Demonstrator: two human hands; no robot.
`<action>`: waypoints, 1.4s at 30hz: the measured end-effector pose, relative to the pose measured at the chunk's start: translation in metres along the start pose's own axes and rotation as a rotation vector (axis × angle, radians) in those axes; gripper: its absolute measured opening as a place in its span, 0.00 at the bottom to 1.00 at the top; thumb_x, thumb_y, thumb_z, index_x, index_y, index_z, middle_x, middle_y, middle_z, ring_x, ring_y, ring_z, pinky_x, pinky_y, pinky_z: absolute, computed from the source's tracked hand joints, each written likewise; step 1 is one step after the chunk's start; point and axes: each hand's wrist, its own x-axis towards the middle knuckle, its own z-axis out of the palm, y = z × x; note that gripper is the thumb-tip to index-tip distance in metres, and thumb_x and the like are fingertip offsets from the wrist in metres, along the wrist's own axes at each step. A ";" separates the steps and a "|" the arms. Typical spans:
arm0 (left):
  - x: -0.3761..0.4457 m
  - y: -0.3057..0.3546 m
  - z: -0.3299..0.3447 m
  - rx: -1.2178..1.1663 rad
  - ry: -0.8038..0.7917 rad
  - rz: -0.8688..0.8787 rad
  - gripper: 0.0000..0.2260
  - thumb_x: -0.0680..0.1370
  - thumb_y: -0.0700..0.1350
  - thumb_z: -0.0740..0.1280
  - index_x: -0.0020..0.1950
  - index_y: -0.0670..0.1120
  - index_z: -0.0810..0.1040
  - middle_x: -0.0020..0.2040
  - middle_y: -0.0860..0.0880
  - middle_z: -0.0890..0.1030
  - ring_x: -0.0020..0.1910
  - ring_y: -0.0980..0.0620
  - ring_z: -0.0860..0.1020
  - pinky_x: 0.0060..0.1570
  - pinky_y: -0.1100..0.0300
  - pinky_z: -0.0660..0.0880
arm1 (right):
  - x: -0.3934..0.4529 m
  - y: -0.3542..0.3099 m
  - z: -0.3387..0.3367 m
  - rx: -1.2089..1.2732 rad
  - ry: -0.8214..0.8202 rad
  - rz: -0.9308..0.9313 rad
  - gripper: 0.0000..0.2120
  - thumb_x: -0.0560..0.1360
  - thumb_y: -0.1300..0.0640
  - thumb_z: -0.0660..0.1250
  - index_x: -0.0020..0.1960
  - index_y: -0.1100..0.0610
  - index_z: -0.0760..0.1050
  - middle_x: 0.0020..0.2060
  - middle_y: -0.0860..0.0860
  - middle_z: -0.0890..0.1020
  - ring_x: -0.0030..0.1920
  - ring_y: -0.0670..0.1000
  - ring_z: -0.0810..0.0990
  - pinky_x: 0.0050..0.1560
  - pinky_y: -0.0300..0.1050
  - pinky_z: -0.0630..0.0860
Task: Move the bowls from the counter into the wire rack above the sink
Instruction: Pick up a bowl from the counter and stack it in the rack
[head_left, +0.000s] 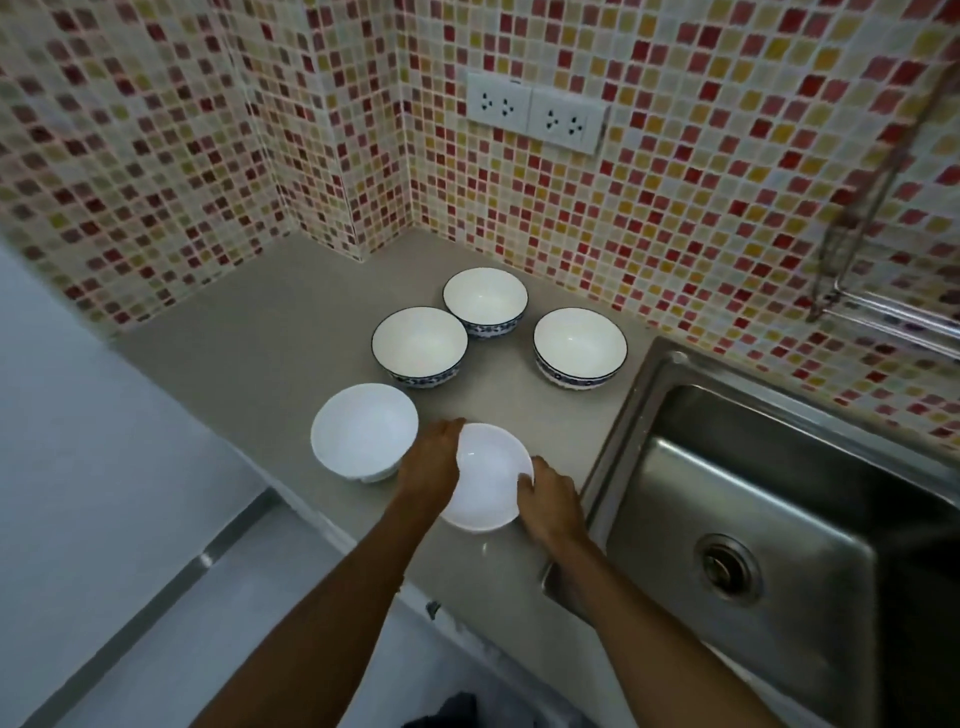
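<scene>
Both hands are working as one grip on the nearest plain white bowl (488, 480): left hand (430, 461) is cupping its left rim, right hand (551, 501) is curling fingers (525, 483) over the right rim, so it's clamped between them near the worktop (249, 343) front edge. Can't tell if it's lifting off or sitting flat, honestly.

Counting five bowls total. Two plain white ones, the second white bowl (364, 430) sitting just left of the held one. Three blue-patterned bowls are clustering further back: left one (420, 345), back one (485, 301), right one (580, 347).

Steel sink (779, 499) is sitting on the right, partly cut off. Wire rack (878, 306) is only peeking in at the right edge, blurry. Two wall sockets (537, 111) are on the mosaic tiles.
</scene>
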 end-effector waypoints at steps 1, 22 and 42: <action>0.000 0.001 -0.001 -0.029 -0.009 0.020 0.21 0.79 0.37 0.59 0.71 0.47 0.66 0.69 0.43 0.71 0.65 0.43 0.72 0.63 0.51 0.69 | 0.000 0.001 -0.002 0.001 0.014 0.017 0.16 0.79 0.52 0.55 0.64 0.56 0.70 0.58 0.60 0.79 0.57 0.62 0.77 0.59 0.56 0.75; 0.029 0.233 0.006 -0.880 -0.560 -0.042 0.34 0.62 0.78 0.59 0.57 0.57 0.76 0.57 0.49 0.81 0.53 0.45 0.81 0.57 0.44 0.77 | -0.063 0.092 -0.211 0.248 0.541 0.201 0.16 0.79 0.51 0.56 0.64 0.54 0.73 0.57 0.54 0.81 0.53 0.57 0.79 0.50 0.59 0.81; 0.005 0.418 -0.068 -1.164 -0.459 0.269 0.20 0.76 0.66 0.55 0.63 0.57 0.70 0.58 0.46 0.78 0.53 0.44 0.79 0.53 0.46 0.79 | -0.077 0.149 -0.385 -0.095 1.038 0.006 0.21 0.82 0.47 0.54 0.70 0.56 0.69 0.70 0.55 0.70 0.70 0.55 0.64 0.71 0.54 0.63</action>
